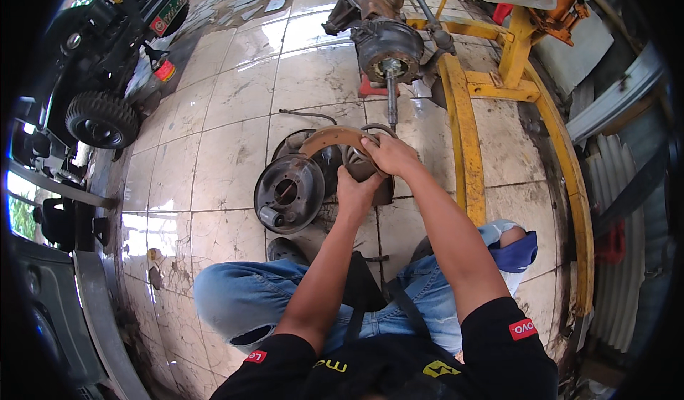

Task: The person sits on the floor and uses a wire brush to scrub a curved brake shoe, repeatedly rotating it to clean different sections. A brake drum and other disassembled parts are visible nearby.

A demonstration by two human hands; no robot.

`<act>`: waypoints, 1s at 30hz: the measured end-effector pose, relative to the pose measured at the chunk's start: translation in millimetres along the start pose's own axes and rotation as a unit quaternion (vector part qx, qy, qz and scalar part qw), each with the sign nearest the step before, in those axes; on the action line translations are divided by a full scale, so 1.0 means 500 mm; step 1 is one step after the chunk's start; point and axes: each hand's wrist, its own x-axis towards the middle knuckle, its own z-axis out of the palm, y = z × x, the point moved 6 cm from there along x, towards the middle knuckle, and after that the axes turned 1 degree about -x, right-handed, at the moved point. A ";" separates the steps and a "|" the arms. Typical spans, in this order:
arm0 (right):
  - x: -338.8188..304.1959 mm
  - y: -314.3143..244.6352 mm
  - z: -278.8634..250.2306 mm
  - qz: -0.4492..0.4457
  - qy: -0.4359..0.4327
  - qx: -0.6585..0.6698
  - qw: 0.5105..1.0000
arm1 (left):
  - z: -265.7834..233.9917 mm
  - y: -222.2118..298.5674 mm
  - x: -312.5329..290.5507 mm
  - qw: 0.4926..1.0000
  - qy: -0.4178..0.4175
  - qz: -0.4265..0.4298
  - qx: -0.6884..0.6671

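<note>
In front of my bent knees, both hands are closed round a brake shoe (330, 138), a curved piece with a brown lining marked by small holes. My right hand (390, 155) grips its right end from above. My left hand (358, 188) is just below, its thumb raised against the inner side; some of its fingers are hidden. Left of the hands, a round dark backing plate (267, 183) with a central hole leans tilted over other dark round parts, which are partly covered by the shoe.
A greasy axle housing (388, 42) with a protruding shaft lies ahead on a red support. The yellow steel frame (467, 140) stands close on the right. A thin rod (306, 115) rests on the tiles beyond the plate. At left are a vehicle's tyre (103, 120) and a bottle (162, 67).
</note>
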 end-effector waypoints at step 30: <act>0.009 0.013 0.006 -0.004 0.052 0.006 0.999 | -0.006 -0.035 0.009 0.995 -0.057 -0.051 -0.060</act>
